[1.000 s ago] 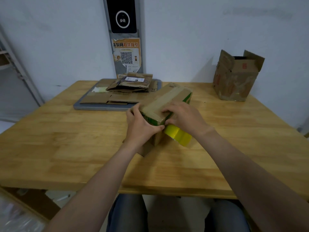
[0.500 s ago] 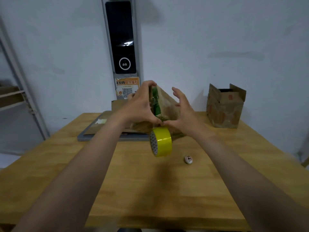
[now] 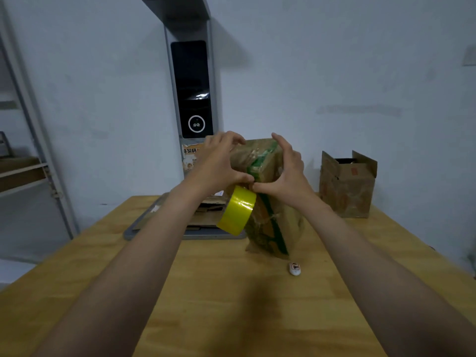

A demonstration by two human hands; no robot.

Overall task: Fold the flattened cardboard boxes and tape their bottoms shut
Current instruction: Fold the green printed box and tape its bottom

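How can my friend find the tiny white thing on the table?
Start at the wooden table. Near its middle is the held-up cardboard box with green stripes; on the tabletop in front of its lower right corner lies the small white object. It is the only white, rounded thing there, with a reddish mark on top.

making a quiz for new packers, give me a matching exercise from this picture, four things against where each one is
Things:
1. tape roll
2. green-taped box
3. open box
4. white object

Places:
A. far right on the table
B. gripped by the left hand and right hand
C. hanging just under the thumbs
D. lying on the table in front of the gripped box

Pairs: 1-C, 2-B, 3-A, 4-D
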